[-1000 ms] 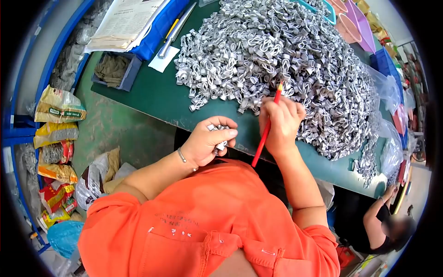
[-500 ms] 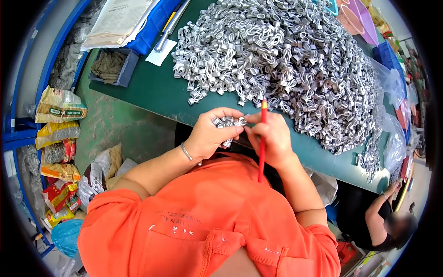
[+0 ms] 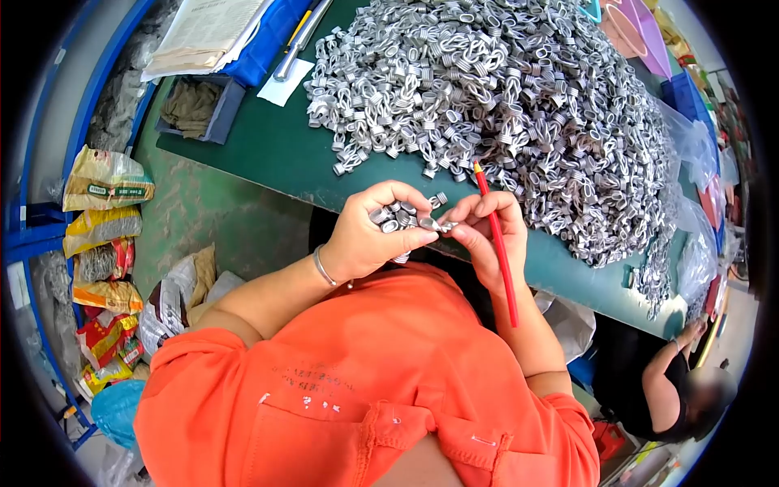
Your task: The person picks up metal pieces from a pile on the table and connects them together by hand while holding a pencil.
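My left hand (image 3: 367,234) is curled round several small grey metal loop pieces (image 3: 398,216) with ribbed collars. Between its thumb and fingertips and those of my right hand (image 3: 493,229) is one such metal piece (image 3: 439,226), pinched from both sides. A red pencil (image 3: 500,258) with a pale sharpened tip slants through the fingers of my right hand, tip toward the pile. Both hands are in front of the table edge, above my lap. Just beyond them a large heap of the same metal pieces (image 3: 487,105) covers the green table (image 3: 251,166).
At the table's left are a grey bin with cloth (image 3: 219,114), a white paper slip (image 3: 286,83), and papers (image 3: 203,36) on a blue tray. Shelves with bags (image 3: 105,178) stand left. Clear plastic bags (image 3: 690,235) and another person (image 3: 661,385) are at right.
My right hand has turned and opened slightly away from the left, its pencil tilting and shifting right. The piece between the fingertips shows more plainly. My left hand still holds its handful.
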